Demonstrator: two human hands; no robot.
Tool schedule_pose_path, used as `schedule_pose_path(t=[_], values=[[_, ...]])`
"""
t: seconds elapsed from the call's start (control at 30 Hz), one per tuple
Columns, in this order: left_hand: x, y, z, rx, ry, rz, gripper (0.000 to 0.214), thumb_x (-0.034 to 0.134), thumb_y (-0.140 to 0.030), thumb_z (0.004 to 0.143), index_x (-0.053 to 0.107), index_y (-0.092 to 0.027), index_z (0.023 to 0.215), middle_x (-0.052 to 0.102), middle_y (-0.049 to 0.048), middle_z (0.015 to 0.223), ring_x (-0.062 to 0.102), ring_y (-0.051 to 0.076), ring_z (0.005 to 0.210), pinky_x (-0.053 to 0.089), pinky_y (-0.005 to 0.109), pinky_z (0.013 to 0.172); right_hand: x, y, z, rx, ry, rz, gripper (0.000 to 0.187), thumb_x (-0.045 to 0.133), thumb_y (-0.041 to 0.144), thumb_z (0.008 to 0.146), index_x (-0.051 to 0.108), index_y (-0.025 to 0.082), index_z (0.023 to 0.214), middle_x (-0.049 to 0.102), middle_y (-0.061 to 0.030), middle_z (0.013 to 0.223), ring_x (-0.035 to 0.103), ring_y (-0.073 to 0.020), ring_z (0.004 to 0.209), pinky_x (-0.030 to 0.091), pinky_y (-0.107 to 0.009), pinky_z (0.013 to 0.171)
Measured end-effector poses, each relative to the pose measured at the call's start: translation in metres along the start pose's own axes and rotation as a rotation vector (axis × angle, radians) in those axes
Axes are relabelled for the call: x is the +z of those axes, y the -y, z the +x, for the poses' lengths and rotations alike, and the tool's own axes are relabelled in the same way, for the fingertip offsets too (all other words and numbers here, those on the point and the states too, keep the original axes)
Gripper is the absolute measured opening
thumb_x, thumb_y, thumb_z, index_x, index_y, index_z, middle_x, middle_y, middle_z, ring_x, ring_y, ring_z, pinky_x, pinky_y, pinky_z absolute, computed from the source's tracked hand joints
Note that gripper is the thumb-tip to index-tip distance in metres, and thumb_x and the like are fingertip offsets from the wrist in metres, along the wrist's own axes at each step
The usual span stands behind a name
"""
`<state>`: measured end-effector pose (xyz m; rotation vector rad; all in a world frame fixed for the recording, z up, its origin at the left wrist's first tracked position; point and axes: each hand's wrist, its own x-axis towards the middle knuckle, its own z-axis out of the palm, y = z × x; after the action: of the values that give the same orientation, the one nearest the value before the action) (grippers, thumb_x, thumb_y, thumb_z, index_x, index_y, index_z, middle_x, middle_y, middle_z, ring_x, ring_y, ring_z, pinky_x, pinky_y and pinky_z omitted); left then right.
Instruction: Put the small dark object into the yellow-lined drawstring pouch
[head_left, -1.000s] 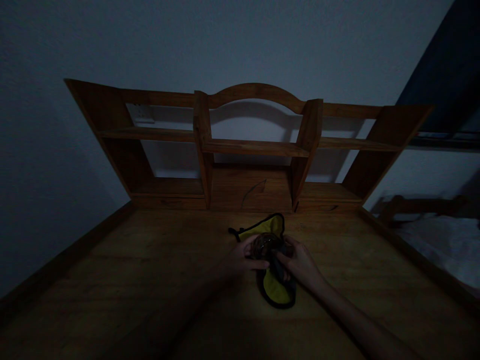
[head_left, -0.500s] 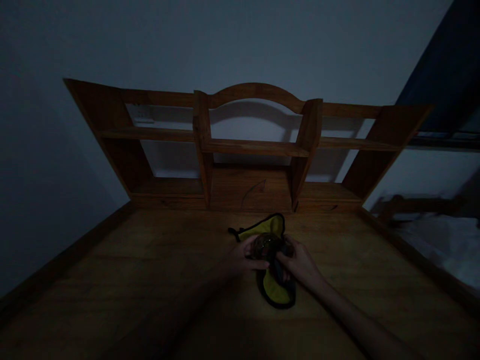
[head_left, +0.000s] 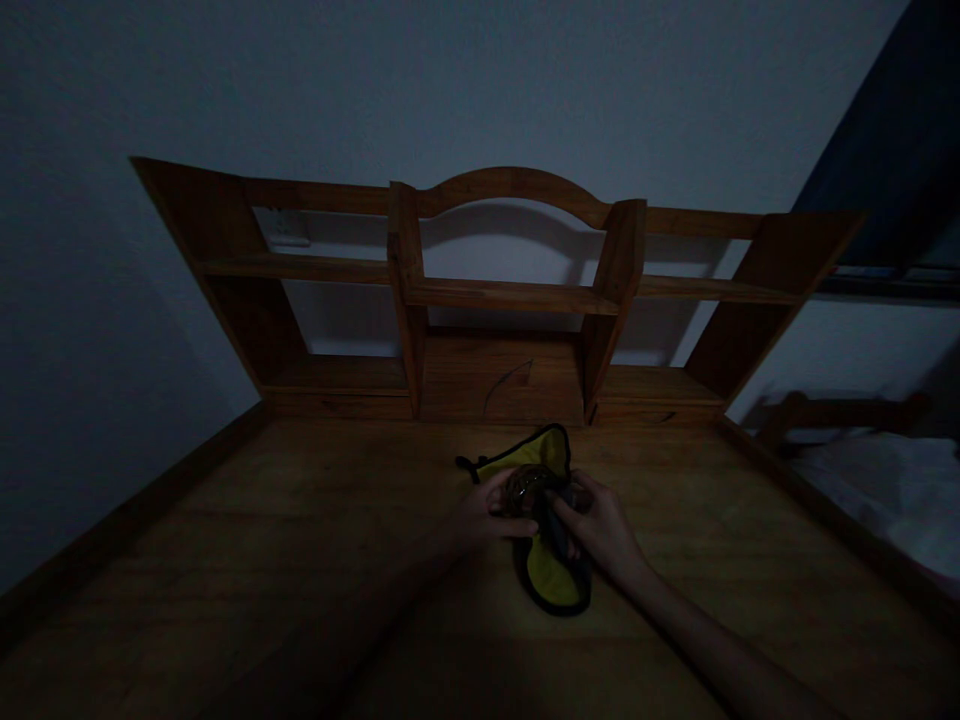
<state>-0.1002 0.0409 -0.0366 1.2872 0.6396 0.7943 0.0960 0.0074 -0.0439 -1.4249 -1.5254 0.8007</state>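
Observation:
A yellow cloth with a black border (head_left: 550, 583) lies on the wooden desk (head_left: 300, 540). Above its middle I hold a small round glassy object (head_left: 527, 486) between both hands. My left hand (head_left: 484, 517) curls round the object's left side. My right hand (head_left: 598, 530) presses a dark fold of the cloth against its right side, thumb and fingers closed. The light is dim and the object's details are hard to make out.
A wooden shelf unit (head_left: 510, 295) with an arched top stands at the back of the desk against a pale wall. To the right, beyond the desk edge, is a bed with white bedding (head_left: 885, 490). A raised rim runs along the desk's left side.
The hands and the round object stay nearly in place. My right hand has shifted slightly on the cloth against the object.

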Motion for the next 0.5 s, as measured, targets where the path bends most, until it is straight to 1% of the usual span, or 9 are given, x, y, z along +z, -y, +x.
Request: schedule_pose_path(t=[0.1,0.2,0.27,0.37,0.43,0.5], values=[[0.000,0.003,0.000,-0.049,-0.037,-0.044,0.079,0.087,-0.021,0.053,0.052,-0.018,0.123,0.067,0.0098,0.106,0.064,0.025,0.100,0.051,0.034,0.084,-0.002,0.005,0.000,-0.051,-0.035,-0.022,0.035,0.054,0.052,0.084,0.058,0.018,0.075,0.060,-0.0004,0.052,0.054,-0.0132,0.036,0.037,-0.021,0.034],[-0.002,0.008,0.002,-0.086,-0.097,-0.084,0.072,0.086,-0.025,0.056,0.055,-0.016,0.119,0.069,0.0095,0.098,0.067,0.024,0.087,0.054,0.033,0.074,-0.004,0.008,0.000,-0.076,-0.048,-0.041,0.038,0.051,0.051,0.086,0.060,0.018,0.072,0.061,-0.0018,0.053,0.057,-0.0148,0.043,0.041,-0.022,0.041],[-0.003,0.011,0.004,-0.074,-0.158,-0.093,0.066,0.086,-0.028,0.057,0.057,-0.015,0.115,0.069,0.0103,0.098,0.068,0.025,0.086,0.055,0.034,0.071,-0.005,0.010,0.000,-0.093,-0.064,-0.039,0.036,0.051,0.050,0.088,0.061,0.017,0.076,0.064,-0.0025,0.059,0.059,-0.0159,0.050,0.044,-0.022,0.046],[-0.004,0.011,0.006,-0.071,-0.210,-0.119,0.065,0.087,-0.028,0.054,0.058,-0.013,0.111,0.069,0.0120,0.100,0.067,0.028,0.090,0.055,0.037,0.075,-0.006,0.013,0.001,-0.097,-0.074,0.008,0.032,0.053,0.047,0.087,0.063,0.017,0.089,0.068,-0.0037,0.073,0.063,-0.0180,0.063,0.048,-0.024,0.056],[-0.003,0.010,0.006,-0.049,-0.204,-0.134,0.068,0.089,-0.023,0.050,0.058,-0.013,0.110,0.068,0.0121,0.103,0.065,0.028,0.096,0.054,0.038,0.081,-0.005,0.015,0.001,-0.087,-0.050,0.051,0.032,0.054,0.046,0.087,0.063,0.017,0.097,0.069,-0.0044,0.082,0.065,-0.0198,0.073,0.051,-0.026,0.063],[-0.002,0.009,0.005,-0.007,-0.168,-0.144,0.071,0.089,-0.018,0.047,0.056,-0.014,0.110,0.066,0.0124,0.109,0.063,0.028,0.103,0.051,0.039,0.087,-0.006,0.018,0.001,-0.088,-0.008,0.079,0.033,0.053,0.045,0.087,0.062,0.017,0.101,0.069,-0.0054,0.090,0.066,-0.0214,0.082,0.052,-0.029,0.071]])
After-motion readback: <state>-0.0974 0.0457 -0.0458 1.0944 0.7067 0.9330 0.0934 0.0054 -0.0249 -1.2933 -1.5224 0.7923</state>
